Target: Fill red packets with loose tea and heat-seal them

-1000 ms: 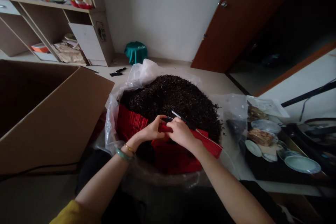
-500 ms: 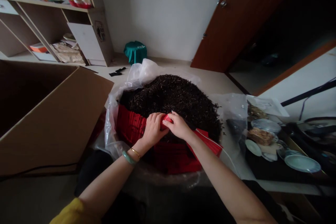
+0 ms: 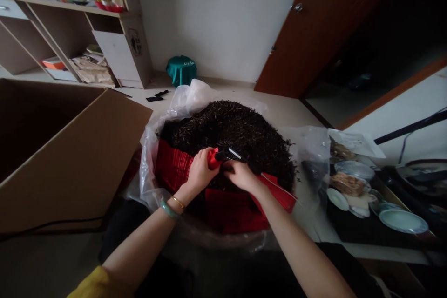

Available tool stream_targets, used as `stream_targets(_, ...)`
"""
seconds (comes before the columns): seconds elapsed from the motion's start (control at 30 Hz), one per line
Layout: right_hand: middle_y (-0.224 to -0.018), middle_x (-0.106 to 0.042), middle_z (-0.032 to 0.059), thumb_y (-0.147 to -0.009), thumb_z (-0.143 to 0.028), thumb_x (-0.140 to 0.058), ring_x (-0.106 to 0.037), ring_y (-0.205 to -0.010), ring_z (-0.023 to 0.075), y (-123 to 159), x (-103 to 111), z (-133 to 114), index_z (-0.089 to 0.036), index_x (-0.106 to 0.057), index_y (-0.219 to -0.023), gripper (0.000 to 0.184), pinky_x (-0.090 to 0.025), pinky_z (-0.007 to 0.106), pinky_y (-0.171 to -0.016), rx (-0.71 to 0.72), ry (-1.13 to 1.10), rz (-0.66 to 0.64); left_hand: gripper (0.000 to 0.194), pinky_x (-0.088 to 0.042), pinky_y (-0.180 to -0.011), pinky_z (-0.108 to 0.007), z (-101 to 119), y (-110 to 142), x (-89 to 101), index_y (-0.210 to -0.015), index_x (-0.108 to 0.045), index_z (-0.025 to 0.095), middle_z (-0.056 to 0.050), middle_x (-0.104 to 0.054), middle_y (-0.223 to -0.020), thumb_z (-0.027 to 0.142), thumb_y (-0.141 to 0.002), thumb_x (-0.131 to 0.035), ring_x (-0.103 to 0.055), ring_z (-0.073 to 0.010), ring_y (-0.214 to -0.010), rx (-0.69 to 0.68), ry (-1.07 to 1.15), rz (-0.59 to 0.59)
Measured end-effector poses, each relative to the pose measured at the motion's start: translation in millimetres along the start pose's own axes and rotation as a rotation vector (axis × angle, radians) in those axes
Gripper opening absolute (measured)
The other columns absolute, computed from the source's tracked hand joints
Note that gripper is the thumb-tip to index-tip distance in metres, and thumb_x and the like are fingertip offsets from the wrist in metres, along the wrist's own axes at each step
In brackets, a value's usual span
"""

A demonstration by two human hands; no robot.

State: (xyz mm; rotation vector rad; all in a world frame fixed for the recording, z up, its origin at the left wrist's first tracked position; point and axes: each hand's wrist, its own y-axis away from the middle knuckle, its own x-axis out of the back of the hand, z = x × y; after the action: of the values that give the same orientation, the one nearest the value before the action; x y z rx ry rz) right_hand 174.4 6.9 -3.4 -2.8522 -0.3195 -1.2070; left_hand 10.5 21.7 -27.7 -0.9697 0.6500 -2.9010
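Red packet [image 3: 212, 160], in the grasp of the left hand [image 3: 199, 172], whose fingers are wrapped around it above a heap of dark, leaf-like pieces [image 3: 240, 123]. The right hand [image 3: 241, 176] lies just beside, its fingers curled downward over the heap; whether they grasp anything cannot be told. Just beyond the right fingers, a pale strip [image 3: 234, 152] borders a dark form of unclear outline; to their right runs a white cord [image 3: 279, 182]. A row of red packs [image 3: 172, 165] lies left of the left fingers, a red stack [image 3: 232, 212] on the wearer's side of both hands. Clear plastic sheeting [image 3: 148, 158] surrounds the heap. Well apart from the fingers are a cardboard box [image 3: 115, 135] to the left and a pale dish [image 3: 403, 220] to the right.
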Motion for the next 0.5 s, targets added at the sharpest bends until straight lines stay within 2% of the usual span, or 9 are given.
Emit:
stream_targets(0.07, -0.114, -0.063, 0.0107, -0.069, -0.015, -0.070, -0.060, -0.106, 0.0258, 2, -12, -1, -0.019, -0.059, -0.111, 0.044, -0.047, 0.039, -0.091, 0.043, 0.210, -0.131, 0.050, -0.047, -0.088, -0.039, -1, 0, 0.1, -0.111, -0.049, 0.021, -0.007, -0.058, -0.108, 0.014, -0.066, -0.067, -0.057, -0.0245, -0.101, 0.001, 0.011, 0.005)
stream_targets(0.13, -0.123, -0.056, 0.0143, -0.065, -0.020, -0.074, -0.058, -0.110, 0.0293, 1, -24, -6, -0.019, -0.055, -0.120, 0.058, -0.048, 0.039, -0.089, 0.008, 0.369, -0.196, 0.051, -0.047, -0.088, -0.040, -1, -1, 0.5, -0.111, -0.048, 0.019, -0.009, -0.058, -0.109, 0.013, -0.065, -0.067, -0.057, -0.0250, -0.101, 0.010, 0.009, 0.012)
stream_targets(0.27, -0.117, -0.055, 0.0169, -0.067, -0.021, -0.070, -0.063, -0.097, 0.0289, -5, -38, -13, -0.016, -0.059, -0.115, 0.049, -0.051, 0.035, -0.076, -0.057, 0.482, -0.243, 0.054, -0.047, -0.088, -0.040, -1, -4, 1.8, -0.110, -0.048, 0.019, -0.009, -0.057, -0.108, 0.015, -0.061, -0.071, -0.056, -0.0258, -0.101, 0.020, 0.008, 0.027)
stream_targets(0.4, -0.112, -0.057, 0.0178, -0.064, -0.019, -0.070, -0.064, -0.093, 0.0283, -12, -45, -10, -0.013, -0.062, -0.108, 0.045, -0.051, 0.033, -0.072, -0.069, 0.462, -0.224, 0.053, -0.047, -0.086, -0.039, -1, -6, 3.7, -0.107, -0.050, 0.020, -0.007, -0.056, -0.104, 0.018, -0.060, -0.074, -0.056, -0.0245, -0.097, 0.024, 0.016, 0.034)
stream_targets(0.5, -0.104, -0.063, 0.0161, -0.065, -0.014, -0.066, -0.066, -0.086, 0.0258, -12, -45, -8, -0.013, -0.065, -0.100, 0.035, -0.050, 0.030, -0.068, -0.069, 0.424, -0.195, 0.051, -0.048, -0.084, -0.038, -1, -6, 5.9, -0.104, -0.050, 0.021, -0.005, -0.056, -0.101, 0.020, -0.060, -0.076, -0.056, -0.0232, -0.094, 0.023, 0.028, 0.021)
